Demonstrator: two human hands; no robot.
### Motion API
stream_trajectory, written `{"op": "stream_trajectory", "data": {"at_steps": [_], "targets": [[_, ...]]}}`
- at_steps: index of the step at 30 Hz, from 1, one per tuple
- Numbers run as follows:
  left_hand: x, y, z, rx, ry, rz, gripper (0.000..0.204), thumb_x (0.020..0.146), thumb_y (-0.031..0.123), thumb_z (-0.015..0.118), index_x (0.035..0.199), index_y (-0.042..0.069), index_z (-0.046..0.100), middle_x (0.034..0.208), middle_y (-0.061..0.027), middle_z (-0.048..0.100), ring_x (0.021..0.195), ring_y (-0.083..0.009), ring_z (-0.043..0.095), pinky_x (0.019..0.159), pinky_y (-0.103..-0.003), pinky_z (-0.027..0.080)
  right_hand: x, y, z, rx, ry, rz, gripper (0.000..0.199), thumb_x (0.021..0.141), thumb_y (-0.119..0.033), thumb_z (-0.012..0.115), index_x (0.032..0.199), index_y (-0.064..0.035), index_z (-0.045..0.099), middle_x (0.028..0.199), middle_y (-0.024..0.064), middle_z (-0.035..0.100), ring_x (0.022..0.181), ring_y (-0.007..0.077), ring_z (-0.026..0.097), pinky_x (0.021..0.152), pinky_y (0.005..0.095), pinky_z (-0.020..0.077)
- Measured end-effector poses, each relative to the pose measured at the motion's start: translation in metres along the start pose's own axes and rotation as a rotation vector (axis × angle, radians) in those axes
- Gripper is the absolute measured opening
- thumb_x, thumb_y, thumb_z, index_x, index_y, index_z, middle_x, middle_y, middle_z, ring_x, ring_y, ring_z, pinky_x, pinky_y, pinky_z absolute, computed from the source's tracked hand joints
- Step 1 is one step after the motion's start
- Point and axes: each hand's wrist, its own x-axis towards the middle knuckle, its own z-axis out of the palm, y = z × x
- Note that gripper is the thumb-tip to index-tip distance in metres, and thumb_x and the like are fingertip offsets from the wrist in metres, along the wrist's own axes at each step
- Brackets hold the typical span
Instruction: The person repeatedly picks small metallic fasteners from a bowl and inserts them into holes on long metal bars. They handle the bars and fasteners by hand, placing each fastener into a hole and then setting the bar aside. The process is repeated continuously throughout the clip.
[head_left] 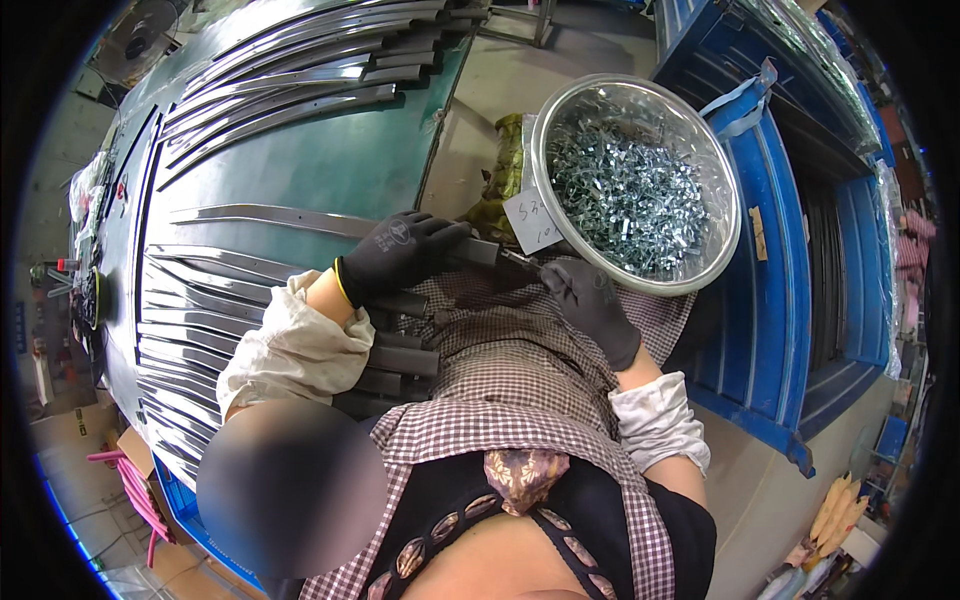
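A worker's gloved left hand (405, 250) clenches the end of a long metal strip (300, 218) lying on the green counter (330, 160), just left of a steel bowl (735, 225) of small clips (630, 190). Below the bowl's rim, the right hand (590, 300) pinches a small piece against the strip's tip; fitting it seems the step in hand, and seating it squarely likely calls for steady pressure.

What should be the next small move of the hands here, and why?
Probably the right hand should press its small clip onto the end of the strip. The left hand grips that strip over the lap, and the right fingertips already meet its end, just beside the bowl of clips.
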Motion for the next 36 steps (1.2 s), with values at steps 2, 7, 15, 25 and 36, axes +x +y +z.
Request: {"op": "stream_trajectory", "data": {"at_steps": [2,7,15,25,36], "targets": [[0.001,-0.002,0.002,0.007,0.06,0.051,0.052,0.084,0.021,0.071,0.132,0.006,0.056,0.11,-0.0152,0.066,0.097,-0.035,0.063,0.086,-0.043,0.051,-0.006,0.002,0.0,-0.029,-0.015,-0.032,0.021,0.098,-0.022,0.06,0.099,-0.0027,0.067,0.083,0.0173,0.068,0.075,0.0362,0.066,0.066,0.0444,0.0509],[0.002,-0.002,0.002,0.009,0.088,0.097,0.052,0.085,0.022,0.071,0.132,0.004,0.055,0.106,-0.0171,0.065,0.094,-0.037,0.063,0.084,-0.044,0.051,0.003,0.006,0.01,-0.13,0.099,-0.188,0.015,0.093,-0.021,0.063,0.092,-0.0064,0.065,0.078,0.0127,0.067,0.071,0.0337,0.066,0.061,0.0443,0.0516],[0.004,-0.003,-0.004,-0.023,-0.055,0.038,0.049,0.082,0.013,0.067,0.129,0.002,0.056,0.107,-0.0162,0.066,0.093,-0.0367,0.065,0.081,-0.044,0.052,0.023,-0.014,0.008,-0.552,0.061,-0.449,0.01,0.086,-0.017,0.066,0.088,-0.0092,0.062,0.072,0.006,0.061,0.063,0.0231,0.065,0.053,0.0374,0.0517],[0.004,0.005,-0.006,-0.11,-0.021,0.068,0.048,0.082,0.014,0.067,0.127,0.0,0.057,0.105,-0.0187,0.065,0.091,-0.0401,0.065,0.077,-0.044,0.053,0.005,0.032,-0.059,-0.49,0.18,-0.159,0.016,0.09,-0.023,0.068,0.096,-0.008,0.07,0.083,0.0119,0.07,0.073,0.0302,0.069,0.064,0.039,0.0552],[-0.068,0.067,-0.052,-0.543,-0.27,-0.03,0.048,0.084,0.014,0.069,0.131,0.006,0.062,0.114,-0.0178,0.066,0.101,-0.0329,0.065,0.086,-0.037,0.053,0.027,0.125,-0.089,-0.727,-0.066,0.326,0.05,0.083,-0.039,0.073,0.125,-0.0137,0.064,0.12,0.0183,0.066,0.108,0.0372,0.064,0.089,0.0474,0.0531]]}}
